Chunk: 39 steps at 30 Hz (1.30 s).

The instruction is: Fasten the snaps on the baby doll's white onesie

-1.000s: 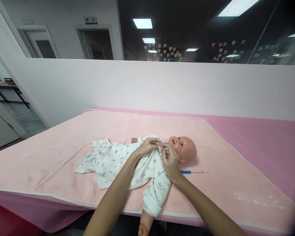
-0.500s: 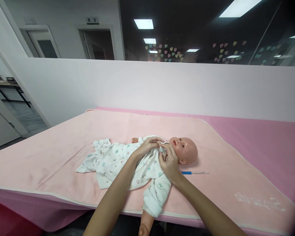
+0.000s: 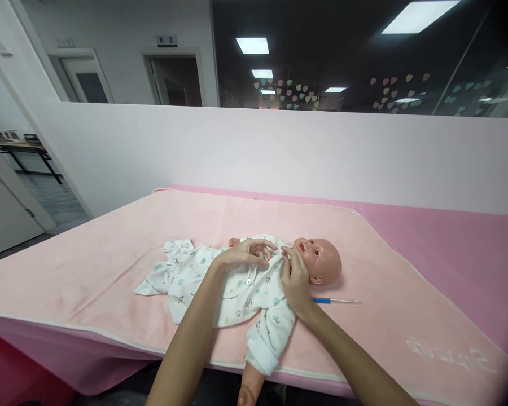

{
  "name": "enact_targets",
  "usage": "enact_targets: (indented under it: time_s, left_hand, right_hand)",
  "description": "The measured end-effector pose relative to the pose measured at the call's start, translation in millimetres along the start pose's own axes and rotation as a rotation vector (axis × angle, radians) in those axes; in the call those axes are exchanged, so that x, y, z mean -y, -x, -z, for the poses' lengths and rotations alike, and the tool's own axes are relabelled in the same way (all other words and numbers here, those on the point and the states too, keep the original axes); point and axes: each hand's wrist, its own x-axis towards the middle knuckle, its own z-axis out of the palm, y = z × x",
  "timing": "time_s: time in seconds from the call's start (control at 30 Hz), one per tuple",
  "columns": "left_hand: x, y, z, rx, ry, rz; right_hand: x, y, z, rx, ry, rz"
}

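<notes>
Your left hand (image 3: 243,256) and right hand (image 3: 294,276) both pinch the collar of the printed sleepsuit (image 3: 220,282) just under the chin of the baby doll (image 3: 317,260), which lies face up on the pink blanket (image 3: 110,254), likely to draw the two edges together. Your fingers hide the fastening itself. A blue-handled tool (image 3: 336,301) lies beside the head.

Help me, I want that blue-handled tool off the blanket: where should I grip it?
Pinch the blue handle from above. The tool lies flat, apart from the doll's head, handle end nearest the right hand; its thin pale shaft gives less hold.
</notes>
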Motion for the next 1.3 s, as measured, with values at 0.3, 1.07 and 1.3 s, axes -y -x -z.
enact_targets:
  time_s: [0.3, 1.07, 1.3]
  left_hand:
    - [19.2, 2.4, -4.2, -0.200, 0.053, -0.126]
    - [21.4, 7.1, -3.0, -0.155, -0.177, -0.068]
    - [20.8, 11.7, -4.4, -0.197, -0.088, -0.095]
  right_hand:
    - [-2.1, 5.8, 1.2, 0.032, 0.157, 0.203]
    - [12.7, -2.1, 13.5, 0.391, 0.429, 0.399]
    - [0.9, 4.1, 7.1, 0.208, 0.315, 0.579]
